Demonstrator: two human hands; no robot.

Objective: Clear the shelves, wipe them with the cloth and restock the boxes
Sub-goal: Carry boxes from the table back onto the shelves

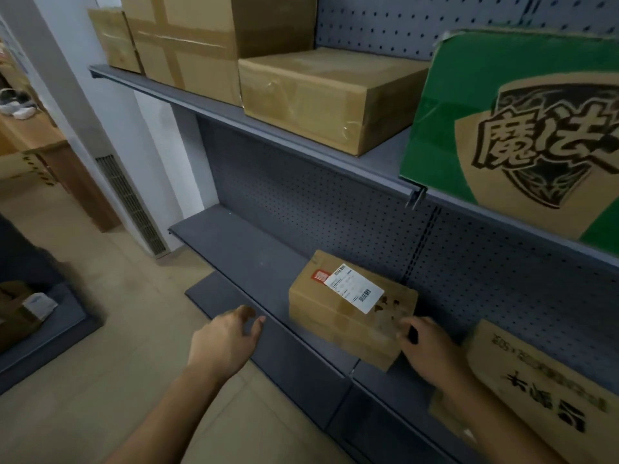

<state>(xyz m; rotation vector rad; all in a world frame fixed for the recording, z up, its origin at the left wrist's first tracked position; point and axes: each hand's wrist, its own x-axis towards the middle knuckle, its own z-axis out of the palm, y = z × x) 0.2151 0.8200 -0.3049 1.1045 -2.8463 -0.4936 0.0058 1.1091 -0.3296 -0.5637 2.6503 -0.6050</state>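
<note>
A small cardboard box (345,316) with a white shipping label sits on the middle grey shelf (241,259), at a slight angle to the front edge. My right hand (432,349) is at the box's right front corner, its blurred fingertips touching the cardboard. My left hand (224,343) hovers with relaxed fingers over the shelf's front edge, a short way left of the box and apart from it. No cloth shows in view.
The upper shelf (201,102) carries several brown boxes (321,98) and a green printed carton (522,135). Another printed carton (542,390) stands right of my right hand. A lower shelf (294,360) juts out beneath. Another low shelf (50,333) with items lies to the left across the tiled floor.
</note>
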